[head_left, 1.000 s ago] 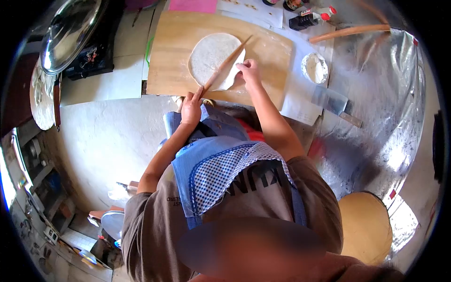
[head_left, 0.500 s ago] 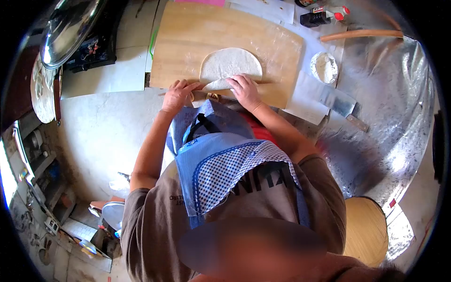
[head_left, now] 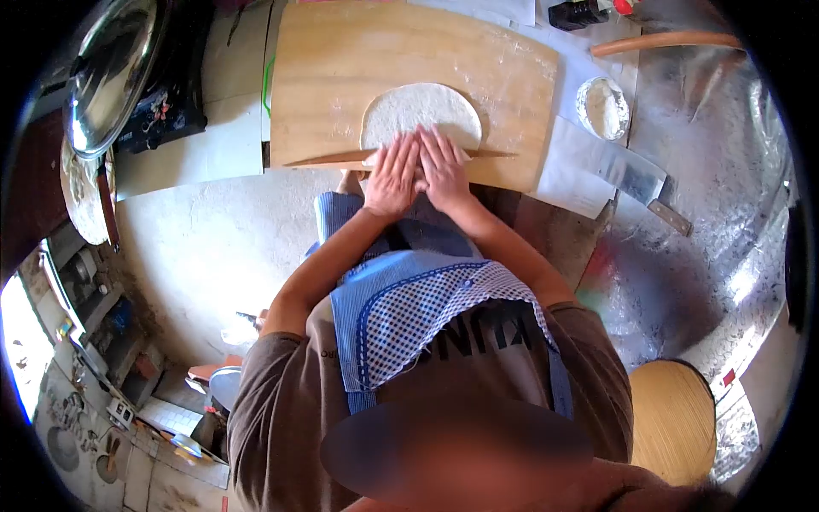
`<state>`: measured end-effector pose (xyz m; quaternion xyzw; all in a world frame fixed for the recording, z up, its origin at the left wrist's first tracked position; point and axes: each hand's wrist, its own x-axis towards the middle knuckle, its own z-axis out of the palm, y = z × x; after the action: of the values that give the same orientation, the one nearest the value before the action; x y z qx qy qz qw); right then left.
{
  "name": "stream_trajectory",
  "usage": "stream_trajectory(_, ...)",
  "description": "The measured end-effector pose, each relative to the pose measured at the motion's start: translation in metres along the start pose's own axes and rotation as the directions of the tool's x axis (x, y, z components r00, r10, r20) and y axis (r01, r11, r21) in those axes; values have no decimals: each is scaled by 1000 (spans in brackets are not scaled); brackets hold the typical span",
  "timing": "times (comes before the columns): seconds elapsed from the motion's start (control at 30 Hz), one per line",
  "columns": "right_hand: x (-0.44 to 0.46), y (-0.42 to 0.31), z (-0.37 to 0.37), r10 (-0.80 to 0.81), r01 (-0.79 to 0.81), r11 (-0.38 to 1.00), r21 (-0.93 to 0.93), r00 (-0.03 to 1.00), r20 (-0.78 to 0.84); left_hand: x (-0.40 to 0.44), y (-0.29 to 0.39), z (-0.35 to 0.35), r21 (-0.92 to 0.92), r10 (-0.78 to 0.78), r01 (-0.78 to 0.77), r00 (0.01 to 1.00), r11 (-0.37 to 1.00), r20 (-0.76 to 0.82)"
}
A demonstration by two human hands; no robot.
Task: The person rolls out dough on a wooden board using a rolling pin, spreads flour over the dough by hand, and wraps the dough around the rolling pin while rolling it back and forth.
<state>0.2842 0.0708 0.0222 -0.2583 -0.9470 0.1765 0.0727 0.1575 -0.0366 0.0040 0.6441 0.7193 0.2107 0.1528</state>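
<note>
A flat round of pale dough (head_left: pixel 422 107) lies on the wooden board (head_left: pixel 341 60), its near edge at a thin tapered rolling pin (head_left: pixel 328 160). The pin lies crosswise along the board's near edge, with both ends showing past my hands. My left hand (head_left: pixel 392 177) rests flat on the middle of the pin, fingers stretched forward onto the dough. Right beside it, my right hand (head_left: pixel 444 171) lies flat in the same way, fingers slightly spread. Under my palms, how far the dough wraps round the pin is hidden.
Right of the board are a foil-lined bowl of white flour (head_left: pixel 603 108), a cleaver (head_left: pixel 636 177) and a curved wooden stick (head_left: pixel 665 43). A dark bottle (head_left: pixel 576 14) stands at the back. On the left, a shiny lid (head_left: pixel 113 72) sits near a black stove (head_left: pixel 162 115).
My hands have come together from apart to the middle of the pin, and their fingers have straightened out flat. The view has shifted slightly.
</note>
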Motion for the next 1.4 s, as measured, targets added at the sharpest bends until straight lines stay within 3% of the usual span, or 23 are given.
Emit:
stream_trajectory(0.03, 28, 8, -7, 3, 6, 987, -160, 999, 54, 27, -10, -1, 68, -19, 24, 998, 997, -60)
stream_trajectory(0.07, 50, 21, -2, -18, 13, 991, -136, 999, -32, 54, -19, -7, 131, -36, 51, 993, 990, -114)
stream_trajectory(0.1, 76, 29, -6, 122, -48, 928, -369, 976, 180, 83, -26, -16, 215, -78, 96, 993, 972, -90)
stream_trajectory(0.13, 95, 36, -13, 110, -95, 940, -327, 993, 29, 107, -30, -24, 301, -121, 139, 990, 943, -78)
stream_trajectory(0.2, 102, 43, -10, 87, -103, 956, -273, 994, -70, 119, -30, -32, 360, -120, 138, 990, 923, -71)
stream_trajectory(0.23, 91, 40, -8, 87, -86, 961, -264, 996, -8, 108, -28, -29, 295, -99, 115, 993, 949, -70)
stream_trajectory(0.33, 24, 11, -8, 23, 9, 976, -218, 990, 139, 35, -10, -19, 343, -82, 22, 983, 939, 162)
stream_trajectory(0.4, -12, -7, -2, 25, -24, 999, -23, 999, 44, -6, 4, -19, 109, -52, 39, 992, 993, 112)
stream_trajectory(0.47, -7, -2, 6, 36, -28, 995, -96, 995, 88, -5, 0, -15, 99, -58, 42, 986, 994, 157)
stream_trajectory(0.53, 28, 14, 0, 36, -24, 987, -161, 996, 75, 36, -20, -9, 385, -30, -8, 995, 923, 92)
stream_trajectory(0.6, 90, 40, -1, 143, -152, 971, -185, 988, -59, 104, -29, -36, 583, -182, 9, 954, 813, 239)
stream_trajectory(0.67, 122, 53, -6, 195, -211, 971, -114, 972, -131, 150, -53, -35, 358, -106, 125, 992, 925, -72)
stream_trajectory(0.73, 141, 59, -19, 164, -191, 960, -203, 976, -145, 152, -48, -45, 365, -81, 106, 993, 925, -85)
stream_trajectory(0.93, 25, 17, -7, 167, -163, 984, 69, 984, -63, 37, -24, -18, 184, -81, 66, 994, 981, 71)
stream_trajectory(1.0, 49, 28, -3, 185, -184, 983, 21, 973, -138, 66, -35, -17, 192, -71, 68, 997, 979, 10)
stream_trajectory(1.07, 94, 44, -18, 219, -215, 949, -231, 976, -9, 119, -48, -35, 268, -40, 38, 999, 963, 4)
stream_trajectory(1.1, 113, 51, -17, 225, -225, 946, -233, 974, -27, 142, -65, -30, 301, -3, 18, 999, 953, -50)
stream_trajectory(1.13, 140, 63, -17, 296, -302, 936, -180, 953, -60, 169, -77, -32, 269, -28, 43, 998, 962, -57)
stream_trajectory(1.2, 188, 96, -23, 367, -380, 916, -126, 923, -118, 227, -99, -45, 428, -44, 66, 997, 901, -61)
stream_trajectory(1.23, 207, 115, -22, 452, -458, 889, 4, 875, -172, 241, -111, -55, 436, -30, 55, 997, 898, -64)
stream_trajectory(1.3, 224, 147, -32, 530, -514, 848, 131, 812, -243, 272, -141, -77, 630, -213, 153, 977, 762, 21)
stream_trajectory(1.33, 209, 160, -34, 515, -497, 857, 136, 815, -267, 259, -159, -76, 624, -213, 146, 977, 768, 33)
stream_trajectory(1.4, 181, 163, -27, 515, -497, 857, 136, 811, -277, 222, -191, -69, 289, -130, 157, 985, 944, -110)
